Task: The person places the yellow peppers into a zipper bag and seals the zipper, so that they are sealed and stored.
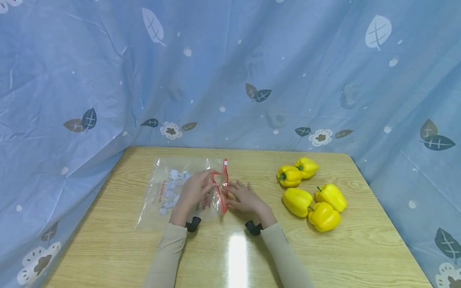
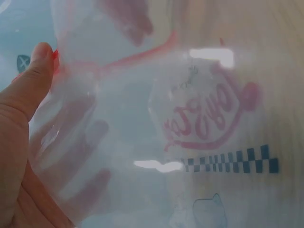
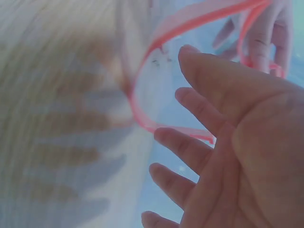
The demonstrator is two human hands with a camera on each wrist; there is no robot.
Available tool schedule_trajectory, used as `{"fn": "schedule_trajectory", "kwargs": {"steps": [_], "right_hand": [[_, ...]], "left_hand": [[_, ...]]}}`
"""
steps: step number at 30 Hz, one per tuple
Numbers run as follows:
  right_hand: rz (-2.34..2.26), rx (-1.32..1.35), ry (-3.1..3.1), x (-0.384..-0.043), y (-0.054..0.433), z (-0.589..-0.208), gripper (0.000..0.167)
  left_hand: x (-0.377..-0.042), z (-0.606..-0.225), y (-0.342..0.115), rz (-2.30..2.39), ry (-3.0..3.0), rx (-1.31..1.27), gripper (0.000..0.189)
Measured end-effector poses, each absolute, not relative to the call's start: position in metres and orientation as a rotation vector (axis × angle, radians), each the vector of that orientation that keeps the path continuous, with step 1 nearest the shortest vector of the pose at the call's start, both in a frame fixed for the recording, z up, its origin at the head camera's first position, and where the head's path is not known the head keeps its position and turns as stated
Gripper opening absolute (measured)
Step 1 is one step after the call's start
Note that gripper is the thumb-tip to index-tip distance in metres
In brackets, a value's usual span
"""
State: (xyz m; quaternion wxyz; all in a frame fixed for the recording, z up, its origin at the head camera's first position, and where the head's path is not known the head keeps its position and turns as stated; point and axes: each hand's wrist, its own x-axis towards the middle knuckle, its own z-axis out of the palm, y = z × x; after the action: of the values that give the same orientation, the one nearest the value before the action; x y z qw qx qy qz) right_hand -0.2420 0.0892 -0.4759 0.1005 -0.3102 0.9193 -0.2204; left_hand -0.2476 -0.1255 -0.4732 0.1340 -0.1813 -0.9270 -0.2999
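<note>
A clear zip bag (image 1: pixel 153 202) with a red zip edge (image 1: pixel 225 180) lies on the table, its mouth parted on the right side. My left hand (image 1: pixel 192 192) pinches one side of the mouth; in the left wrist view its thumb (image 2: pixel 39 66) presses the red strip, with the other fingers seen through the plastic. My right hand (image 1: pixel 248 200) is at the mouth with fingers spread and fairly straight. In the right wrist view its fingertips (image 3: pixel 164 135) are by the red zip strip (image 3: pixel 137 102); whether they touch it I cannot tell.
Several yellow bell peppers (image 1: pixel 297 202) lie on the right of the wooden table (image 1: pixel 367 248), in a back pair and a front cluster. A blue patterned cloth (image 1: pixel 223 72) hangs behind and along the sides. Black wrist devices (image 1: pixel 193 225) sit at both cuffs.
</note>
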Motion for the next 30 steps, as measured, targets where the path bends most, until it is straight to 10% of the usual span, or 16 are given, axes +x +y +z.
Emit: {"fn": "schedule_trajectory", "kwargs": {"steps": [30], "right_hand": [[-0.669,-0.914,2.971,-0.217,0.141,-0.443,0.047]], "left_hand": [[-0.248,-0.477,-0.126,-0.893,-2.671,-0.568,0.042]]}}
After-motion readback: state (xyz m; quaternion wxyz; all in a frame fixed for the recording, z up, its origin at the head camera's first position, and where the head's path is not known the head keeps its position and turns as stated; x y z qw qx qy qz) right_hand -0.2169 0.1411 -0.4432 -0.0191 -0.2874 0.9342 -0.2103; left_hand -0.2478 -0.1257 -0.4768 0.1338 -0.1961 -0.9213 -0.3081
